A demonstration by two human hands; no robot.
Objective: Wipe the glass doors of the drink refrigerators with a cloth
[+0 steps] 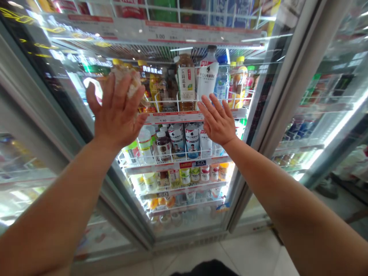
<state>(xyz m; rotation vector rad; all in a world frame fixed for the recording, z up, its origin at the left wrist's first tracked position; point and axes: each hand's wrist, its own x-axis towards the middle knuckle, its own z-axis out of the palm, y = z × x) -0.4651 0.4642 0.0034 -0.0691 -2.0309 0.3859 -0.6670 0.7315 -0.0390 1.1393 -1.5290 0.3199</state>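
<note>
My left hand (116, 107) is raised against the glass door (184, 226) of a drinks fridge, fingers spread over a crumpled whitish cloth (134, 81). Part of that cloth is hidden behind the fingers. To the right, my right hand (219, 122) lies with its palm toward the same glass, fingers stretched out and nothing in it. Behind the glass near my right hand stand a white-labelled bottle (207, 73) and a brown tea bottle (186, 82).
Wire-fronted shelves hold several rows of bottles, with cups (195, 174) lower down. Metal door frames (276, 80) run along both sides, with more fridge sections beyond. Pale floor tiles (247, 249) show below. Lights and yellow shapes reflect in the glass.
</note>
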